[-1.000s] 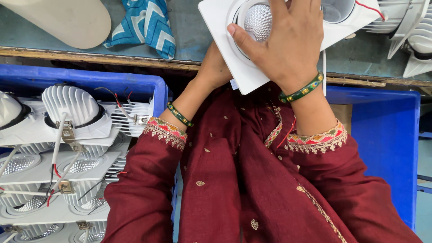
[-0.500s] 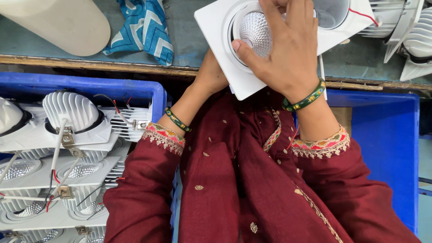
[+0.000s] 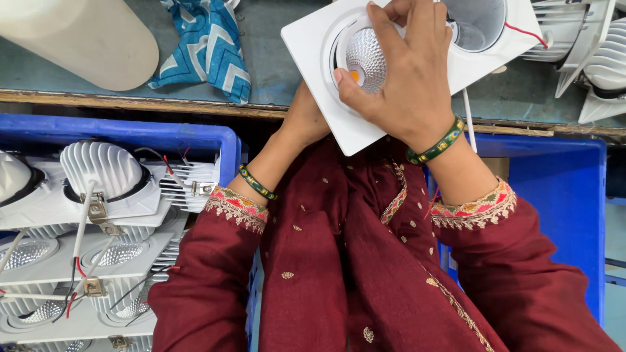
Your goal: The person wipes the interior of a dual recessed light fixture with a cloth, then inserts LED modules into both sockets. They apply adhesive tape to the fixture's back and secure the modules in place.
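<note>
A white rectangular light fitting (image 3: 313, 58) with two round lamp openings is held over the edge of the grey-green workbench (image 3: 274, 78). My right hand (image 3: 404, 78) lies on top of it, fingers over the round lamp with the ribbed reflector (image 3: 362, 62). My left hand (image 3: 306, 120) is under the fitting, mostly hidden, supporting it from below. The second lamp opening (image 3: 476, 23) shows at the upper right, with a red wire beside it. Both wrists wear green bangles over maroon embroidered sleeves.
A blue crate (image 3: 130, 137) at the left holds several white light fittings with finned heat sinks and wires. Another blue crate (image 3: 561, 215) stands at the right. A cream cylinder (image 3: 85, 36) and a blue patterned cloth (image 3: 208, 45) lie on the bench; more white fittings (image 3: 587, 52) are at the upper right.
The fitting and both hands sit lower in the view than before, so more of the bench shows. My right hand's fingers stay over the reflector lamp.
</note>
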